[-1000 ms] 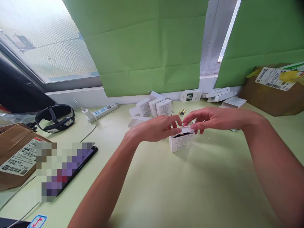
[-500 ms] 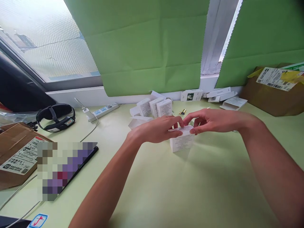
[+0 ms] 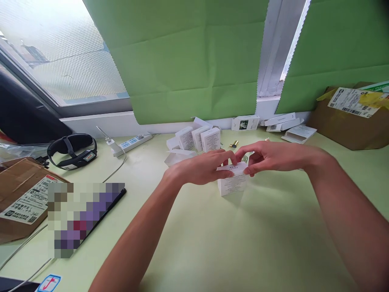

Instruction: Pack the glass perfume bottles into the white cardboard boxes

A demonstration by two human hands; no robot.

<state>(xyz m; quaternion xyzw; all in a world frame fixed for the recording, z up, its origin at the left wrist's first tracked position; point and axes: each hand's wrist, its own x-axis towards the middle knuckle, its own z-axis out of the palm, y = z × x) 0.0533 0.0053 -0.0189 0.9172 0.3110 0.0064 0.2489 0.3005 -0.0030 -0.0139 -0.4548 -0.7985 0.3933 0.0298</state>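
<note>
While standing upright near the middle of the pale green desktop [image 3: 194, 243]: white printed carton [image 3: 233, 185], with top flap flat across the opening.
Left hand [image 3: 205, 169]: pinches the carton's top at its left end, thumb on the near edge, index finger bent down at the far edge.
Right hand [image 3: 264, 157]: grasps the upper right end, thumb at the near corner, index finger behind, other fingers curled.
Clear glassy item [image 3: 245, 157]: partly hidden behind the right fingers; cannot tell what kind.
Behind the carton: cluster of white boxes [image 3: 211, 140], 3 upright, with 1 open-flapped box [image 3: 181, 157] just in front.
Brass-coloured fittings [image 3: 234, 144]: on the desktop, right of the cluster.
Below the green blind [image 3: 194, 61]: picture-printed carton [image 3: 245, 123], left of flat white cartons [image 3: 279, 119].
Far right: large cardboard box [image 3: 346, 121].
Far left: black headset [image 3: 73, 153], near a power strip [image 3: 133, 143]; labelled cardboard parcel [image 3: 21, 174]; pixelated dark-edged device [image 3: 91, 221].
</note>
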